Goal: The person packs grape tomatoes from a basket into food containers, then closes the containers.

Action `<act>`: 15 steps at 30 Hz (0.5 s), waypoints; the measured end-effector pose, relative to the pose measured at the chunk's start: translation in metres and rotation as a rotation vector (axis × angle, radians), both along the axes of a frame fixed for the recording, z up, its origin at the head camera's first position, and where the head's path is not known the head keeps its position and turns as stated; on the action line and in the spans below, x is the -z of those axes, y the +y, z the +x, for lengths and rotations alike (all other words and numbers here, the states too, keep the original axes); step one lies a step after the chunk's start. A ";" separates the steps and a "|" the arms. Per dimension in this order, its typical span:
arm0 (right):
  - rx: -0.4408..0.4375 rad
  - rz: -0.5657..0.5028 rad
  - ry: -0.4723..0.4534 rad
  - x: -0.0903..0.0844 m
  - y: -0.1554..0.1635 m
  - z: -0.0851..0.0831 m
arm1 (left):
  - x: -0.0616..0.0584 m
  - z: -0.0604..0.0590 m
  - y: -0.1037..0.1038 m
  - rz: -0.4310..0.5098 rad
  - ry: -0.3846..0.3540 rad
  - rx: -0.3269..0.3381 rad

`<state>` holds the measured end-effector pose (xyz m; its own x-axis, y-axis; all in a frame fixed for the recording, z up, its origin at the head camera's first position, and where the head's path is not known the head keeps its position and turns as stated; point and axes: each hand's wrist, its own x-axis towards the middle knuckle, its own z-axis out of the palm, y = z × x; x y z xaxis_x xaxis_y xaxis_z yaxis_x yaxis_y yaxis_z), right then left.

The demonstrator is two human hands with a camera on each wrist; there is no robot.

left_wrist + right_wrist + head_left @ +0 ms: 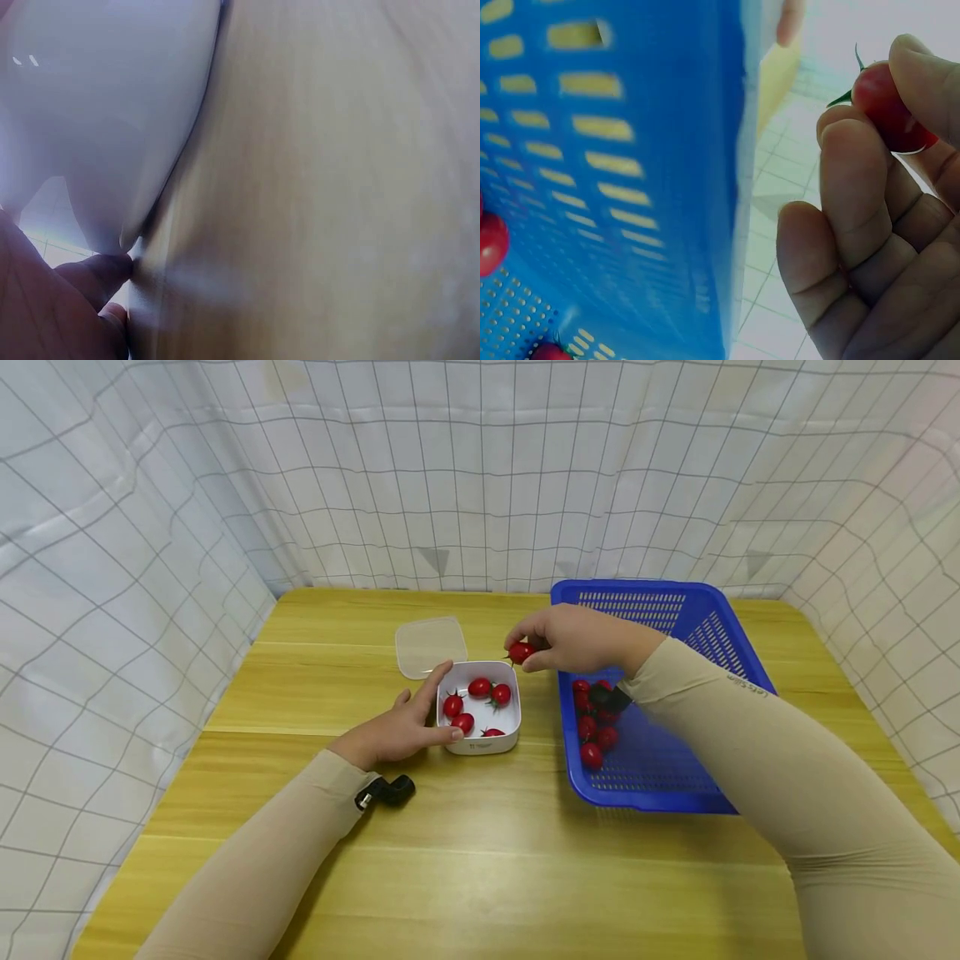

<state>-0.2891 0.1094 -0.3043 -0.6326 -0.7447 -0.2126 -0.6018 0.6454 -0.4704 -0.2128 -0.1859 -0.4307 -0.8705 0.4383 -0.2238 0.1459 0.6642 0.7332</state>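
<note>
My right hand (588, 637) pinches a red cherry tomato (521, 652) with a green stem between thumb and fingertips. It is just off the back right corner of a small white square container (491, 746). In the right wrist view the pinched tomato (892, 112) shows its stem pointing away from the palm. My left hand (405, 728) holds the container from its left side, the thumb at the front rim and the index finger toward the back corner. Several cherry tomatoes (479, 687) lie inside. The container's smooth wall (112, 90) fills the left wrist view's upper left.
A blue slotted basket (573, 777) stands on the right, with several cherry tomatoes (587, 727) along its left side. Behind the container lies a clear lid (431, 645) on the wooden table (450, 860). White checked curtains (480, 485) surround the table at back and sides.
</note>
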 end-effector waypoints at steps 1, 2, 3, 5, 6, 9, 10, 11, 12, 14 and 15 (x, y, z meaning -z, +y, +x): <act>-0.004 0.002 -0.006 0.000 -0.001 0.001 | 0.000 0.000 0.000 0.001 0.001 0.001; -0.008 0.008 -0.007 0.001 -0.002 0.001 | 0.000 0.000 0.000 0.001 0.001 0.002; -0.013 0.014 -0.003 0.002 -0.003 0.001 | 0.000 0.000 0.000 0.005 0.001 0.002; -0.014 0.030 0.002 0.004 -0.004 0.002 | -0.001 0.000 0.000 0.007 -0.001 0.005; -0.012 0.036 0.003 0.004 -0.004 0.002 | -0.001 0.000 0.001 0.008 -0.001 0.005; -0.012 0.047 0.003 0.006 -0.005 0.002 | 0.000 -0.001 0.000 0.007 -0.003 0.005; -0.013 0.047 -0.002 0.007 -0.005 0.002 | 0.000 -0.001 0.000 0.006 -0.002 0.005; -0.017 0.045 -0.007 0.007 -0.005 0.002 | 0.000 -0.001 0.000 0.005 -0.002 0.005; -0.019 0.044 -0.011 0.008 -0.006 0.002 | 0.000 -0.001 0.000 0.004 -0.001 0.005; -0.024 0.041 -0.018 0.010 -0.006 0.002 | 0.001 -0.001 0.000 0.005 0.000 0.004; -0.028 0.039 -0.021 0.010 -0.006 0.002 | 0.000 -0.001 0.001 0.005 0.000 0.004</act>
<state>-0.2868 0.1032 -0.3145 -0.6066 -0.7529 -0.2553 -0.6100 0.6467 -0.4578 -0.2137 -0.1852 -0.4311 -0.8687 0.4431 -0.2215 0.1487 0.6597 0.7367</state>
